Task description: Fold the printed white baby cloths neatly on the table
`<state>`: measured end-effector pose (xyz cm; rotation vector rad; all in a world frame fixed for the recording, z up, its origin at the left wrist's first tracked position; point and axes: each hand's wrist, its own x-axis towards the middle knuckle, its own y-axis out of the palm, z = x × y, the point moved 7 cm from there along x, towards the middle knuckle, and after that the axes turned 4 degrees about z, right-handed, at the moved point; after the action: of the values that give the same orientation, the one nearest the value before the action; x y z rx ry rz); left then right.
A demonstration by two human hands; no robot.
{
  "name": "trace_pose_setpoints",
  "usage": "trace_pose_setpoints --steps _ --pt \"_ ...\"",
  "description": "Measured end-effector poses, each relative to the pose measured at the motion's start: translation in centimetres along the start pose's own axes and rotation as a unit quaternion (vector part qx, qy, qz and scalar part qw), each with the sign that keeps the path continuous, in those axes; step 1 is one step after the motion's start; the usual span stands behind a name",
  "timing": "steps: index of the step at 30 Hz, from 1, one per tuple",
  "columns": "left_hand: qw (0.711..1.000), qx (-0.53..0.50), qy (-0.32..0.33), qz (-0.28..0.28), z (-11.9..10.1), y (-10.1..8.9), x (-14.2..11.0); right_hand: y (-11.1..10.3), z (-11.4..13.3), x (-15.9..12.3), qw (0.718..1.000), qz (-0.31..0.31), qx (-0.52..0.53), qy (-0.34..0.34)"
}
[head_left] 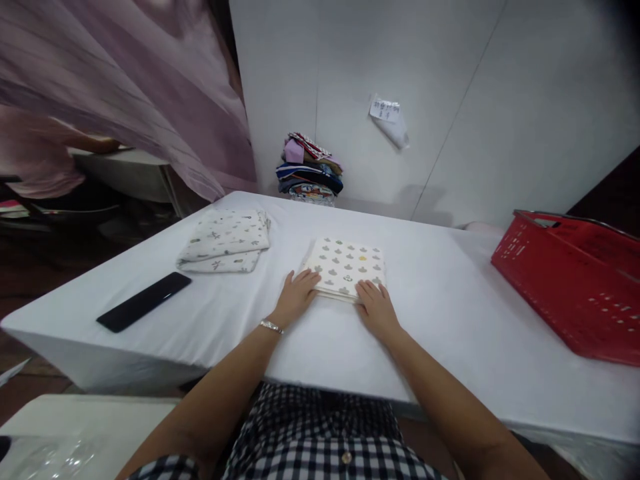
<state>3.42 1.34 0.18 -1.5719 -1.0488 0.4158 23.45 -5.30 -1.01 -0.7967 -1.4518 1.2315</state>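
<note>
A folded white cloth [345, 263] with small grey printed shapes and a yellow one lies flat in front of me, its layers showing at the near edge. My left hand [299, 291] rests on its near left corner, fingers stretched out. On the near right corner lies my right hand [375, 303], also with its fingers extended over the fabric. To the left is a second folded white cloth [225, 240] with small scattered prints, untouched by either hand.
A white-covered table [440, 293] carries a black phone-like slab [145, 301] at left and a red plastic basket [565, 287] at right. Against the wall stands a stack of folded clothes [310, 170]. A pink curtain [200, 100] hangs at left, with a person [37, 153] beyond it.
</note>
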Motion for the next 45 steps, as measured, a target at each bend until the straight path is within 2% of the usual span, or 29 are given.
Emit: trace_pose_setpoints --steps 5,9,11,13,16,19,22,28,31,35,39,42,45 --pt "0.998 -0.049 -0.03 -0.019 -0.3 -0.6 0.3 0.2 0.2 0.0 1.0 0.009 0.009 0.004" --pt "0.994 -0.06 -0.061 -0.066 -0.5 -1.7 1.8 -0.5 -0.7 1.1 0.995 0.044 0.069 0.052" --pt "0.99 -0.061 -0.104 -0.074 0.2 -1.8 2.8 -1.3 -1.6 2.5 0.991 0.043 0.096 0.086" --pt "0.982 -0.07 -0.165 -0.056 1.6 -1.2 3.6 -2.0 -2.6 4.1 0.989 0.037 0.098 0.109" --pt "0.967 -0.103 -0.233 -0.025 3.6 0.1 3.8 -1.3 -3.7 6.0 0.987 0.071 0.072 0.126" --pt "0.965 -0.131 -0.224 -0.033 4.4 0.7 3.7 0.3 -4.0 6.3 0.986 0.103 0.047 0.121" --pt "0.966 -0.138 -0.218 -0.033 4.8 0.8 3.7 1.0 -4.0 5.8 0.987 0.094 0.036 0.127" --pt "0.96 -0.143 -0.242 -0.005 5.1 1.0 4.5 0.1 -3.5 6.5 0.975 0.164 0.057 0.138" --pt "0.957 -0.159 -0.243 -0.028 5.4 1.4 4.4 -0.8 -2.8 8.6 0.973 0.183 0.052 0.131" --pt "0.952 -0.189 -0.231 -0.063 5.7 1.7 4.0 -0.7 -0.1 12.7 0.982 0.169 0.055 0.066" --pt "0.946 -0.218 -0.225 -0.08 6.0 1.7 3.9 1.7 2.3 16.8 0.982 0.178 0.063 0.007" --pt "0.945 -0.23 -0.216 -0.083 6.1 1.7 3.8 4.0 2.1 18.8 0.979 0.197 0.048 0.022" --pt "0.945 -0.227 -0.218 -0.087 6.1 1.6 3.8 5.4 1.4 19.5 0.98 0.193 0.033 0.046"
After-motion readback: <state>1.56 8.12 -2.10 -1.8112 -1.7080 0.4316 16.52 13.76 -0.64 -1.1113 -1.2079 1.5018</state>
